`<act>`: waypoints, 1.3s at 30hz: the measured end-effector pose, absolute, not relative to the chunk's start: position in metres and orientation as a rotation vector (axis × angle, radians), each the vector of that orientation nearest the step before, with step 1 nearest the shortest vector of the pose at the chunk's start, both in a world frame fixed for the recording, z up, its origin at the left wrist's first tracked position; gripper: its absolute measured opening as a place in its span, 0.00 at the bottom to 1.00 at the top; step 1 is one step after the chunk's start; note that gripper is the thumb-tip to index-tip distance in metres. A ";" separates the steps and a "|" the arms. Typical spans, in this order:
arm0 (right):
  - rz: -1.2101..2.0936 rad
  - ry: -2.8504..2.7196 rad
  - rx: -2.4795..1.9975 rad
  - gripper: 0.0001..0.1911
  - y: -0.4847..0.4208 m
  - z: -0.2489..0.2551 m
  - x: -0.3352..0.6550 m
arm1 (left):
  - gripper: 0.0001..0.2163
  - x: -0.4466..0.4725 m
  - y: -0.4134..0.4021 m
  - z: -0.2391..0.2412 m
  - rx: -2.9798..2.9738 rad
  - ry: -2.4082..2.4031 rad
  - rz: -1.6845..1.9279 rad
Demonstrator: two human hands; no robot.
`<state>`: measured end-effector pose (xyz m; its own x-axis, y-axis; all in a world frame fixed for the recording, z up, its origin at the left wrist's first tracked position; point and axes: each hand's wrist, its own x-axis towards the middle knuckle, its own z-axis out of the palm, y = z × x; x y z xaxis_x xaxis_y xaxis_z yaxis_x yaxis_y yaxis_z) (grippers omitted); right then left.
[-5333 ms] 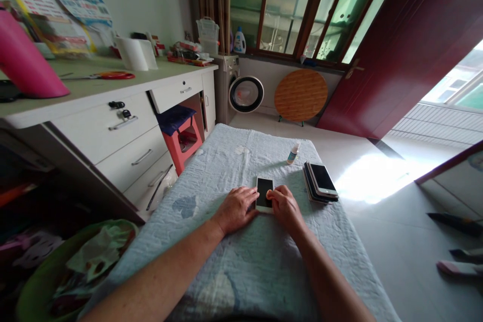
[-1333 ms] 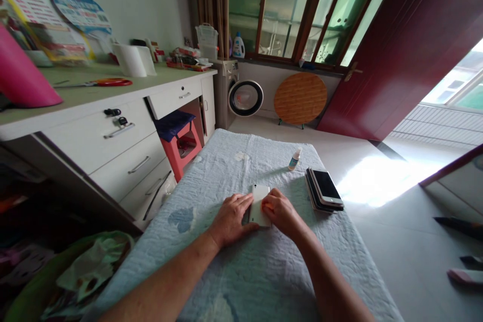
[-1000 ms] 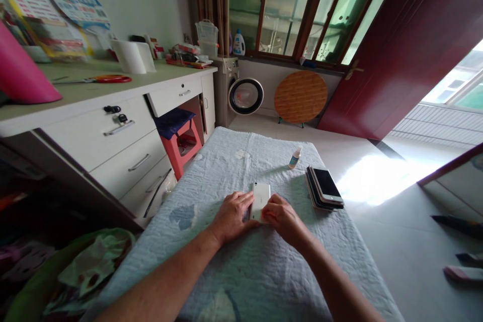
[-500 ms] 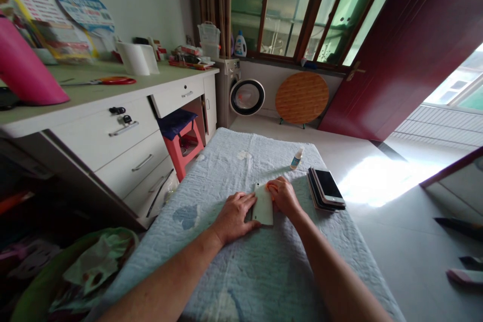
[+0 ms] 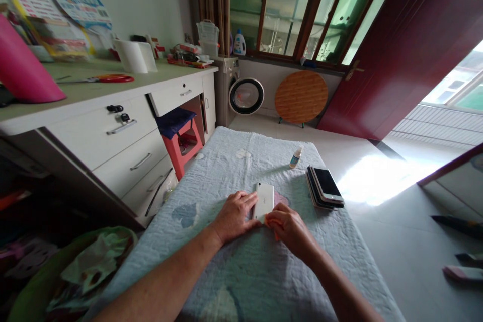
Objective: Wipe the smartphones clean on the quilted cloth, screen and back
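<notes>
A white smartphone (image 5: 264, 199) lies back side up on the cloth-covered table, its camera at the upper left corner. My left hand (image 5: 234, 216) grips its left side, with fingers on the long edge and the thumb at the lower corner. Bunched in my closed right hand (image 5: 289, 225) is an orange cloth (image 5: 274, 222), pressed against the phone's lower right corner. Part of the cloth is hidden under my fingers. Beyond the hands a small spray bottle (image 5: 295, 158) stands upright. To its right is a stack of phones (image 5: 325, 187), the top one white-framed with a dark screen.
A blue patterned cloth (image 5: 222, 161) covers the table. Along the left runs a white desk (image 5: 124, 146) with scissors (image 5: 109, 79) and a paper roll (image 5: 134, 56) on top. A red stool (image 5: 184, 143) stands under it. At lower left is a green basket (image 5: 33, 287).
My right hand has slid with the orange cloth from the phone's upper right edge down to its lower right corner. My left hand keeps its place on the phone.
</notes>
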<state>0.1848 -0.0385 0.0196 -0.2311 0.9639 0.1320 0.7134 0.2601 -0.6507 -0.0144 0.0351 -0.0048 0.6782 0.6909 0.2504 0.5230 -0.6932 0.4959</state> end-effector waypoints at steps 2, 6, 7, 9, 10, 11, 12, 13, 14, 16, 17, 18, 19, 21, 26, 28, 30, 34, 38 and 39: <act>0.597 -2.028 -1.517 0.11 -0.030 0.018 0.189 | 0.30 -0.015 0.035 -0.005 2.516 0.936 0.598; 0.447 -2.006 -1.593 0.10 0.008 0.009 0.201 | 0.32 -0.015 0.035 -0.003 2.522 0.915 0.604; 0.413 -1.982 -1.639 0.10 0.019 0.007 0.203 | 0.32 -0.015 0.035 -0.003 2.521 0.915 0.604; 0.347 -1.930 -1.750 0.11 0.039 0.004 0.206 | 0.31 -0.014 0.034 -0.001 2.523 0.922 0.590; 0.313 -1.933 -1.800 0.11 0.047 0.003 0.207 | 0.31 -0.014 0.034 -0.001 2.527 0.929 0.579; 0.279 -1.948 -1.852 0.12 0.054 0.002 0.207 | 0.31 -0.014 0.034 0.000 2.532 0.935 0.569; 0.248 -1.972 -1.896 0.13 0.059 0.002 0.206 | 0.31 -0.014 0.034 0.000 2.537 0.939 0.561; 0.222 -2.000 -1.929 0.13 0.064 0.001 0.206 | 0.31 -0.014 0.034 0.001 2.541 0.942 0.557; 0.204 -2.029 -1.950 0.14 0.068 0.001 0.205 | 0.32 -0.014 0.034 0.001 2.545 0.944 0.555; 0.195 -2.082 -1.961 0.14 0.075 0.000 0.203 | 0.32 -0.014 0.034 0.002 2.548 0.943 0.555; 0.202 -2.111 -1.956 0.13 0.079 0.000 0.201 | 0.33 -0.014 0.034 0.002 2.549 0.942 0.554; 0.208 -2.144 -1.951 0.12 0.083 0.000 0.200 | 0.33 -0.014 0.034 0.002 2.552 0.942 0.553; 0.215 -2.177 -1.948 0.12 0.087 0.000 0.198 | 0.33 -0.014 0.034 0.002 2.556 0.942 0.549; 0.227 -2.239 -1.938 0.11 0.094 0.001 0.193 | 0.34 -0.014 0.035 0.001 2.565 0.951 0.540; 0.240 -2.342 -1.905 0.11 0.104 0.006 0.171 | 0.34 -0.014 0.036 -0.003 2.575 0.981 0.490; 0.237 -2.359 -1.890 0.10 0.104 0.008 0.165 | 0.34 -0.013 0.036 -0.003 2.574 0.985 0.494; 0.232 -2.365 -1.874 0.11 0.101 0.010 0.164 | 0.34 -0.013 0.035 -0.002 2.573 0.988 0.508; 0.222 -2.349 -1.874 0.12 0.093 0.014 0.177 | 0.33 -0.013 0.032 0.003 2.580 0.996 0.509; 0.204 -2.289 -1.933 0.13 0.083 0.014 0.199 | 0.32 -0.013 0.031 0.005 2.573 1.015 0.512; 0.201 -2.274 -1.944 0.13 0.080 0.014 0.203 | 0.32 -0.014 0.031 0.004 2.571 1.015 0.512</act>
